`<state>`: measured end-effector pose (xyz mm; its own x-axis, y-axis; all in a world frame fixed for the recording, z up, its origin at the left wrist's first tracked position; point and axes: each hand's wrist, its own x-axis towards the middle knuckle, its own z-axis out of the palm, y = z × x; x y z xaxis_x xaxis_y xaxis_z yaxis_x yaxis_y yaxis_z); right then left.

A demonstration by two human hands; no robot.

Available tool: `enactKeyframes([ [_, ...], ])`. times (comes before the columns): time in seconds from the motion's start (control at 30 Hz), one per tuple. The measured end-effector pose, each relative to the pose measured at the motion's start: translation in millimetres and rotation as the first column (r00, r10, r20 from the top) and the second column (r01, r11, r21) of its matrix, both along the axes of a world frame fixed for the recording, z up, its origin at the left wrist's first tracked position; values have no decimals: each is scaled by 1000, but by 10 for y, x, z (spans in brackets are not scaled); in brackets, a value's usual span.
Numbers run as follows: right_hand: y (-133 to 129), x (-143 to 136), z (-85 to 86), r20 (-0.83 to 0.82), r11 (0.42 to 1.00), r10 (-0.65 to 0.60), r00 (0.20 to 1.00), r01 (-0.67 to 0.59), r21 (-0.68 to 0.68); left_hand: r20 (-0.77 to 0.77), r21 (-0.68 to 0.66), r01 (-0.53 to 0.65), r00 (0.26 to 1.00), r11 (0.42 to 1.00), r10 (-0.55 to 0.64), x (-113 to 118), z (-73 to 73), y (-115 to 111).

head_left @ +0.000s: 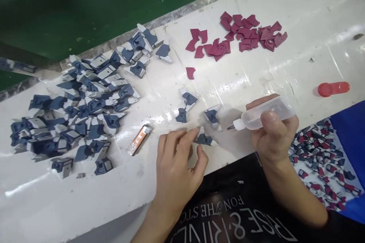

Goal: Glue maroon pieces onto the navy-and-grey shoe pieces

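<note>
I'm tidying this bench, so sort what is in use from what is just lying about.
In use:
- clear glue bottle in the right hand
- small blue-grey piece at the left hand
- three more blue-grey pieces just beyond

Lying about:
- big blue-grey pile
- maroon pieces
- red cap
- orange tube

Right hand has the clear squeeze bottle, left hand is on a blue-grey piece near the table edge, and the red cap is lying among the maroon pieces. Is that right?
Not quite: the head view shows the red cap lying alone on the white table, well apart from the maroon pieces. The rest holds: the right hand grips the clear squeeze bottle, and the left hand touches a blue-grey piece.
</note>
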<state>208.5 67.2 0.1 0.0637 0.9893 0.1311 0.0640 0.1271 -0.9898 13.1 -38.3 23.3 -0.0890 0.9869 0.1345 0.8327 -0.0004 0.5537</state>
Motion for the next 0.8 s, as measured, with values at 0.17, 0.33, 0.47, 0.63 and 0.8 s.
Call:
enactKeyframes([
  [0.17, -70, -1, 27, -16, 993, 82, 997, -83, -86, -40, -79, 95, 994, 992, -99, -60, -36, -10],
  [0.33, -84, -2, 6, -30, 989, 109, 994, -112, -93, -57, -41, 66, 996, 997, -68, -70, -47, -59],
  [0.47, -87, 9, 6, -14, 988, 119, 993, -120, -94, -13, -24, 67, 998, 997, -67, -36, -99, -98],
  [0.63, -108, -16, 25, -28, 987, 126, 992, -128, -92, -72, 21, -46, 996, 999, 48, 104, -170, -48],
  [0.8, -137, -124, 53, -70, 978, 131, 989, -141, -157, -129, 33, -161, 978, 986, 164, 211, -251, -7],
])
